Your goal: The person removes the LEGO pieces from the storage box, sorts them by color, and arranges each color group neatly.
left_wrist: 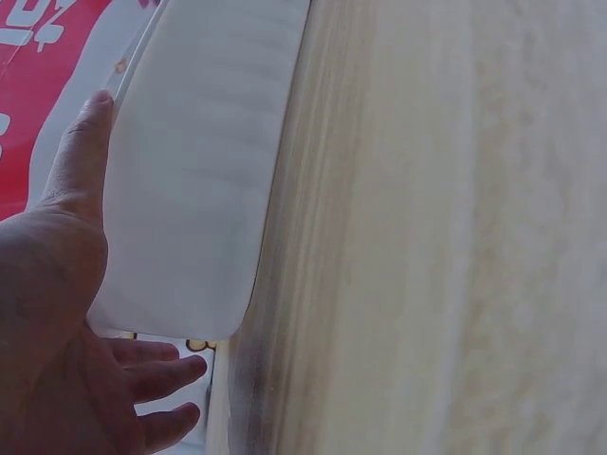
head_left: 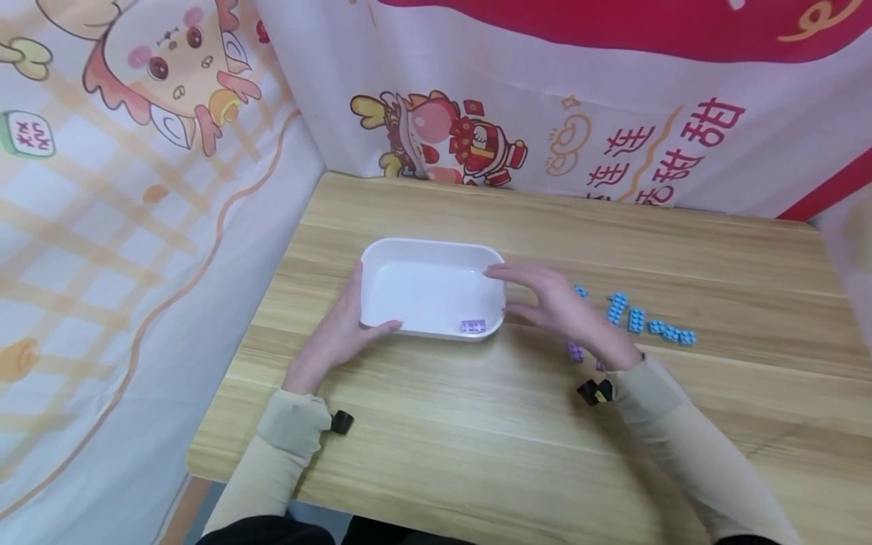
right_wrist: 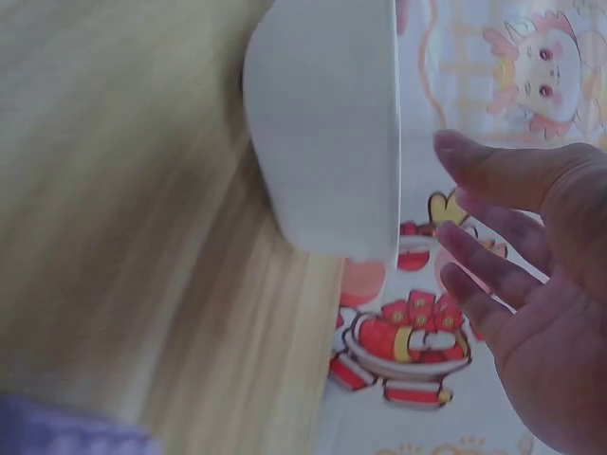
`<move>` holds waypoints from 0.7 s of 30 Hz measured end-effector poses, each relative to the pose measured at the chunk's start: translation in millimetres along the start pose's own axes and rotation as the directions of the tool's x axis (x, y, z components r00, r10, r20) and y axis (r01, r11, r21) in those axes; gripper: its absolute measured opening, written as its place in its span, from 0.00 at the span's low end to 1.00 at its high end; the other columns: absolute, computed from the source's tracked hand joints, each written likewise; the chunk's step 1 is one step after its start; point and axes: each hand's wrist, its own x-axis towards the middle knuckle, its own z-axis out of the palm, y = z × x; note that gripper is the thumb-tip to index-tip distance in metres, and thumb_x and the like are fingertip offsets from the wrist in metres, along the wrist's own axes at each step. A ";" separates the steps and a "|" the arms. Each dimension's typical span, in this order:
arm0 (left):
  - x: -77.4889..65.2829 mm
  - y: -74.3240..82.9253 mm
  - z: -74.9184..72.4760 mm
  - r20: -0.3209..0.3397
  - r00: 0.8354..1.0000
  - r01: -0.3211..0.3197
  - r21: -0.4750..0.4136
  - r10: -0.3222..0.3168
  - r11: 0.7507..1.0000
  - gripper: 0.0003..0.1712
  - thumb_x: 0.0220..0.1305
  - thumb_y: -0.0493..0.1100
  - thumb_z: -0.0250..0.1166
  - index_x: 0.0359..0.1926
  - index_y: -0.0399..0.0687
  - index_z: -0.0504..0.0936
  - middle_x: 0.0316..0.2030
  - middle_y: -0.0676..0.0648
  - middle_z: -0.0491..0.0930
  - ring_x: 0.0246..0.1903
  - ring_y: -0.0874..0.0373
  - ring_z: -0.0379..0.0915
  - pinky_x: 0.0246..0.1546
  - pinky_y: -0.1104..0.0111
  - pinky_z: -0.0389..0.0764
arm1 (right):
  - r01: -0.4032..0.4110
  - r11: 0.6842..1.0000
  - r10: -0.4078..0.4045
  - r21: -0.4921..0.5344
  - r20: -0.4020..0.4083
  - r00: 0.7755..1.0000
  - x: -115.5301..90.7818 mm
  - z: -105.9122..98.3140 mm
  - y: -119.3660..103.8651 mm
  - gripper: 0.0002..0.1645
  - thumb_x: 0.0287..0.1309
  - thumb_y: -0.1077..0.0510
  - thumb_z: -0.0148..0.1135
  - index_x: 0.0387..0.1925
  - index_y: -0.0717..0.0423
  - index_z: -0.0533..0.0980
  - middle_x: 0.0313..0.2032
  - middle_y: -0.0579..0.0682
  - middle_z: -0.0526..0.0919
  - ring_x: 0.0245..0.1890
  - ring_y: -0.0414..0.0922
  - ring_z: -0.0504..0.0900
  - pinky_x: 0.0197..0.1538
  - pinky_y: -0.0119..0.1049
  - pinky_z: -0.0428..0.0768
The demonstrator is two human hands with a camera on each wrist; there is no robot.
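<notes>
A white rectangular plastic tray [head_left: 422,291] with rounded corners stands on the table, and one purple building brick [head_left: 473,326] lies in its front right corner. My left hand [head_left: 337,333] spans the tray's front left corner, its thumb along the front rim and its fingers by the left end. In the left wrist view that thumb is straight against the tray's wall [left_wrist: 194,180], the fingers loosely extended. At the right end my right hand [head_left: 555,299] is spread. The right wrist view shows its thumb and fingers apart from the tray [right_wrist: 327,123], holding nothing.
Several blue bricks [head_left: 636,320] lie on the wooden table [head_left: 436,424] to the right of my right hand. Purple bricks [head_left: 575,352] are partly hidden under the right forearm. Printed cloth [head_left: 559,91] hangs behind the table and at its left.
</notes>
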 end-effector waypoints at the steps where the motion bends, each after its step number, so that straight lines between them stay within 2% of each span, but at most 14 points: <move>1: -0.1 -0.1 -0.4 0.000 1.000 0.000 0.003 0.000 1.000 0.80 0.65 0.69 0.77 0.90 0.49 0.26 0.91 0.41 0.35 0.89 0.36 0.41 0.90 0.40 0.51 | 0.001 1.000 0.000 -0.014 0.033 0.999 4.8 0.0 -2.1 0.39 0.62 0.66 0.78 0.74 0.51 0.78 0.75 0.55 0.80 0.77 0.59 0.78 0.82 0.62 0.74; 6: 0.4 -2.7 0.3 0.003 1.000 -0.001 0.022 0.001 1.000 0.81 0.64 0.72 0.75 0.90 0.50 0.25 0.91 0.41 0.33 0.89 0.36 0.40 0.90 0.40 0.50 | 0.038 0.996 -0.022 -0.075 0.200 0.980 29.1 4.4 -11.4 0.40 0.61 0.67 0.79 0.73 0.51 0.80 0.75 0.55 0.81 0.76 0.59 0.78 0.81 0.62 0.75; 11: -0.1 -3.8 1.3 0.004 1.000 0.003 0.008 -0.003 1.000 0.81 0.64 0.73 0.75 0.90 0.50 0.25 0.91 0.42 0.33 0.89 0.37 0.40 0.90 0.40 0.50 | 0.070 0.994 -0.034 -0.088 0.361 0.932 47.4 16.0 -13.7 0.33 0.63 0.70 0.76 0.69 0.56 0.83 0.72 0.60 0.82 0.74 0.61 0.78 0.80 0.60 0.77; 14: -0.4 -4.2 0.7 -0.001 1.000 0.005 0.007 -0.005 1.000 0.81 0.64 0.72 0.75 0.90 0.51 0.25 0.91 0.42 0.33 0.89 0.37 0.40 0.90 0.40 0.51 | 0.129 0.989 -0.084 -0.077 0.434 0.897 55.0 24.2 -12.5 0.24 0.65 0.70 0.72 0.62 0.60 0.87 0.65 0.64 0.86 0.68 0.62 0.83 0.76 0.58 0.81; 17: 0.0 -5.0 0.3 -0.009 1.000 -0.002 0.010 0.002 1.000 0.80 0.64 0.72 0.76 0.90 0.51 0.26 0.91 0.41 0.34 0.89 0.37 0.41 0.90 0.40 0.51 | 0.184 0.980 -0.128 -0.069 0.490 0.862 60.7 30.5 -10.9 0.18 0.64 0.70 0.72 0.55 0.62 0.90 0.55 0.63 0.89 0.59 0.59 0.87 0.70 0.54 0.85; 19: 0.6 -5.4 0.4 -0.011 1.000 -0.007 0.012 0.007 1.000 0.81 0.64 0.73 0.75 0.90 0.51 0.26 0.91 0.41 0.35 0.89 0.37 0.41 0.90 0.40 0.51 | 0.182 0.981 -0.119 -0.071 0.517 0.848 63.5 33.3 -10.1 0.16 0.64 0.70 0.73 0.53 0.61 0.91 0.51 0.60 0.90 0.54 0.56 0.88 0.67 0.52 0.87; 21: 0.5 -5.4 0.3 -0.011 1.000 -0.004 0.012 0.004 1.000 0.81 0.63 0.74 0.75 0.90 0.50 0.26 0.91 0.40 0.35 0.89 0.37 0.41 0.89 0.40 0.52 | 0.147 0.985 -0.078 -0.089 0.534 0.842 65.8 34.5 -10.6 0.16 0.62 0.70 0.73 0.51 0.59 0.92 0.48 0.57 0.91 0.50 0.52 0.88 0.63 0.49 0.89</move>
